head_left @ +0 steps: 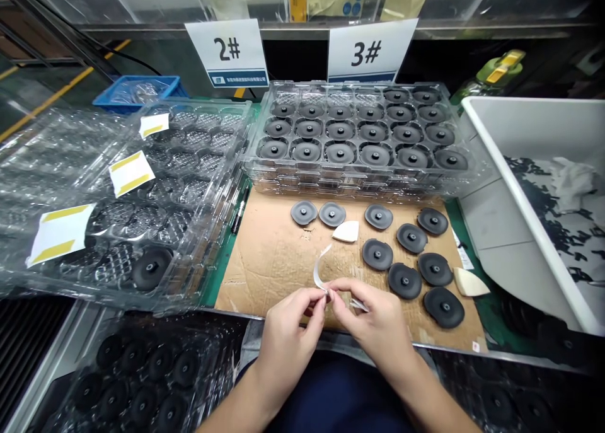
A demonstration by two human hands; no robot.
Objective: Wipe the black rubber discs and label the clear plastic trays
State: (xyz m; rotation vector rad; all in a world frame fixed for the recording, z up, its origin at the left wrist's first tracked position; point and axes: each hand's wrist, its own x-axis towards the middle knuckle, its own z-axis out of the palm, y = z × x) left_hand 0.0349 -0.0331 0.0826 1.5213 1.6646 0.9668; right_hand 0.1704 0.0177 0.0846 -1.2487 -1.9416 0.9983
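Observation:
Over the cardboard's front edge, my left hand and my right hand meet fingertip to fingertip, both pinching a thin white strip. One end of the strip curls up and away from the fingers. A further piece of the strip shows beside my right fingers. Several black round discs with a small central hub lie on the cardboard beyond and right of my hands. A cream wedge-shaped pad lies just beyond the strip, and another pad is at the right edge.
Stacked clear trays of black discs stand at the back. More clear trays with taped papers are at left, beside a black pen. A white bin of small black parts stands right, a blue basket back left.

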